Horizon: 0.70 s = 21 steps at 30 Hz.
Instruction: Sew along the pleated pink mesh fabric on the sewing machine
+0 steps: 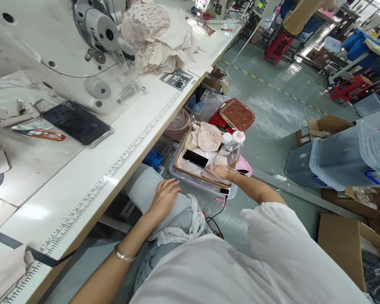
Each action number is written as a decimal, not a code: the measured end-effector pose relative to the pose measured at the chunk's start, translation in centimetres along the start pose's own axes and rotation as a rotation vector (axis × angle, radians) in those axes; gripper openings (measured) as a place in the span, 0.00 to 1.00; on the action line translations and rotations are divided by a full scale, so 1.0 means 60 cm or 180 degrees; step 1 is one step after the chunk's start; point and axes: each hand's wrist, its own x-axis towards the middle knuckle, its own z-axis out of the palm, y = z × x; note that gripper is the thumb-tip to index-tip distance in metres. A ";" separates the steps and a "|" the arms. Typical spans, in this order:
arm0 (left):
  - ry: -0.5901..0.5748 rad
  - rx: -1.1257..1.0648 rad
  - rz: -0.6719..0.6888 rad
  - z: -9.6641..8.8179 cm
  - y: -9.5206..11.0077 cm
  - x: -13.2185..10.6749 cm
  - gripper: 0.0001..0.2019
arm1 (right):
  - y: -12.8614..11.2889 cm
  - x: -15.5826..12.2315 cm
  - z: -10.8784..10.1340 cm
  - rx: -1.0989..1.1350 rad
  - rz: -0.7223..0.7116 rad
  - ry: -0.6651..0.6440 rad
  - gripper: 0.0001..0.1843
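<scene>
Head view: a piece is being picked from the box point(190, 169) on the floor, by the table point(120, 160). Right hand point(221, 172) is laid on a clear bag point(213, 174) at the box's near edge; grip can't be told. Left hand point(165, 195) is rested flat & open on the knee. Next, prob. a firm pinch & lift is needed. Fingertips of the right hand are hidden; box contents are hard to make out.

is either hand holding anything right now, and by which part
The right hand rests on a clear plastic bag in the box; an actual grip cannot be told. The left hand holds nothing.
</scene>
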 end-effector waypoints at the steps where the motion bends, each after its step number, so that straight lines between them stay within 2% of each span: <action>1: 0.0120 -0.0092 -0.0123 -0.007 -0.005 -0.014 0.13 | 0.000 -0.001 0.001 -0.0056 0.0000 0.0034 0.22; 4: 0.0353 -0.0278 -0.0388 -0.022 -0.012 -0.051 0.13 | -0.004 0.002 0.001 -0.0200 -0.0118 0.0029 0.24; 8: 0.0498 -0.0307 -0.0504 -0.033 -0.009 -0.079 0.12 | -0.010 0.011 -0.003 -0.0361 -0.0261 -0.0004 0.19; 11: 0.0544 -0.0293 -0.0568 -0.033 -0.005 -0.087 0.12 | -0.010 0.010 -0.009 -0.0444 -0.0375 -0.0020 0.15; 15: 0.0575 -0.0284 -0.0580 -0.030 -0.003 -0.089 0.12 | -0.010 0.004 -0.023 -0.0505 -0.0491 -0.0109 0.19; 21: 0.0543 -0.0313 -0.0620 -0.025 -0.005 -0.090 0.13 | -0.018 0.014 -0.056 -0.0372 -0.0417 -0.0403 0.20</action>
